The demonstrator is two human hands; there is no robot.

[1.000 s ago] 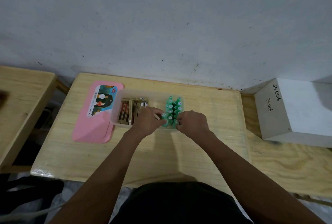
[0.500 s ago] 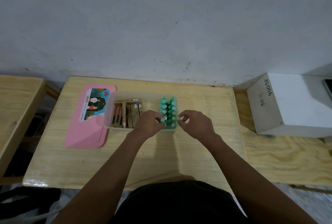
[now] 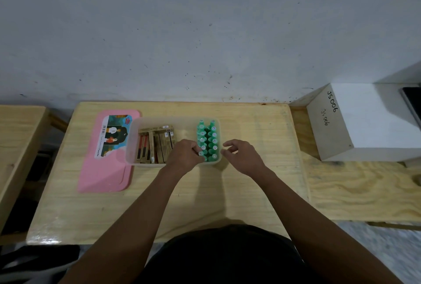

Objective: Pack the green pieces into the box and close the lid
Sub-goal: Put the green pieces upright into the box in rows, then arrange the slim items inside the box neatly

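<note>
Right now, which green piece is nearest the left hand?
The front green piece of the left row, nearest the person: the left hand curls its fingers against it; others stand behind or to its right.

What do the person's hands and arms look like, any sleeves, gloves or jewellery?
The left hand and right hand are bare: no gloves, and no watch, bracelet or ring shows. Both forearms are uncovered, with no sleeve in view. The only clothing visible is a black garment at the bottom edge.
</note>
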